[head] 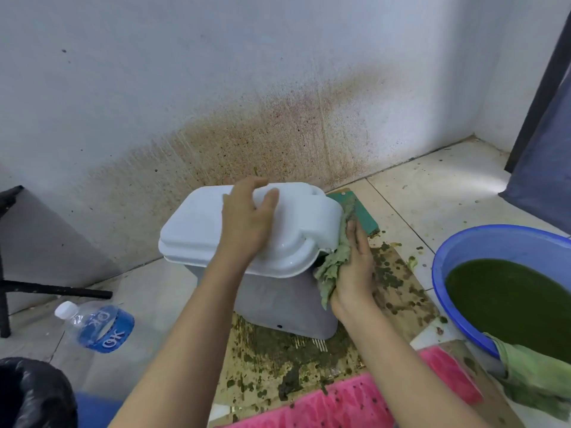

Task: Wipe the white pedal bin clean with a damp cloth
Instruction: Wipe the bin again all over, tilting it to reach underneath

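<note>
White pedal bin (216, 230) at centre, lid down, on a green-spattered cardboard sheet (401, 291). Back edge toward the stained wall (278, 125) at 12 o'clock, only a narrow strip of floor between.

Left hand (247, 223) palm-down on the lid, fingers (247, 183) relaxed and spread, tips at the far rim, curled round nothing. Right hand (355, 270) at the bin's 3 o'clock side, just under the lid's overhanging edge. Its fingers (355, 233) nearly straight, pressing a bunched green-stained cloth (330, 267) against the side wall; thumb hidden. Cloth touching the bin from the lid edge downward.

Tight at 3 o'clock: blue basin (463, 251) of dark green water near the cardboard's edge, second cloth (531, 375) draped over its near rim at 4 o'clock. At 1 o'clock, a green board (355, 205) just behind the right hand — touching the bin or merely beside it, cannot tell. At 6 o'clock, pink mat (340, 400) lying over the cardboard's near edge.

More room at 9 o'clock: bare floor tiles (148, 285) beside the bin. Beyond them a plastic bottle (92, 322) on its side at 8 o'clock, a black chair leg (55, 291) at 9 o'clock and a black bag (31, 393) at 7 o'clock. Open tiles at 2 o'clock — out to the room corner.
</note>
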`<move>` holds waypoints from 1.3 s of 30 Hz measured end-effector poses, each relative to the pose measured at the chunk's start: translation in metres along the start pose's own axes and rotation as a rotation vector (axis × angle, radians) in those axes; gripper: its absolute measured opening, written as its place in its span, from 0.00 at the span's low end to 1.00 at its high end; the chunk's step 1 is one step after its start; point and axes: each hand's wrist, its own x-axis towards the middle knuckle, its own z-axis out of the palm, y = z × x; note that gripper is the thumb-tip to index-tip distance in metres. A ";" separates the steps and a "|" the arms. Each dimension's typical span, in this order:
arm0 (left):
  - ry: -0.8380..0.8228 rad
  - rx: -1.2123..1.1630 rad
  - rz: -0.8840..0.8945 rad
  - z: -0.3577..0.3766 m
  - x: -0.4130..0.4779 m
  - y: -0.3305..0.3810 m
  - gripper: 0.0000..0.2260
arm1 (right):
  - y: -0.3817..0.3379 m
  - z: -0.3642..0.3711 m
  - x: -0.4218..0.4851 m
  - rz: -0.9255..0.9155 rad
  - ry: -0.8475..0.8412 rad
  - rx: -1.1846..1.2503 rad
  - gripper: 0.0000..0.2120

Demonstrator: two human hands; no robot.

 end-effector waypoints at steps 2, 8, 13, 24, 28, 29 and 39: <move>-0.233 0.178 0.116 0.023 -0.007 0.026 0.22 | 0.007 0.001 -0.001 0.028 0.000 0.015 0.17; -0.285 0.622 0.011 0.019 0.015 0.028 0.52 | 0.019 0.043 0.005 -0.068 -0.133 -0.142 0.20; -0.202 0.412 -0.069 -0.041 0.062 0.000 0.36 | 0.048 0.085 0.017 -0.300 -0.467 -0.409 0.22; -0.059 -0.007 -0.127 -0.127 0.096 -0.086 0.18 | 0.131 0.100 0.011 -0.789 -0.465 -0.904 0.20; -0.024 0.021 -0.105 -0.121 0.100 -0.087 0.15 | 0.121 0.170 -0.008 -0.907 -0.512 -0.951 0.22; -0.010 0.029 -0.100 -0.122 0.100 -0.089 0.14 | 0.121 0.174 -0.009 -0.896 -0.470 -0.991 0.22; 0.084 0.010 -0.074 -0.130 0.101 -0.105 0.12 | 0.137 0.070 0.042 -0.507 -0.235 -1.155 0.26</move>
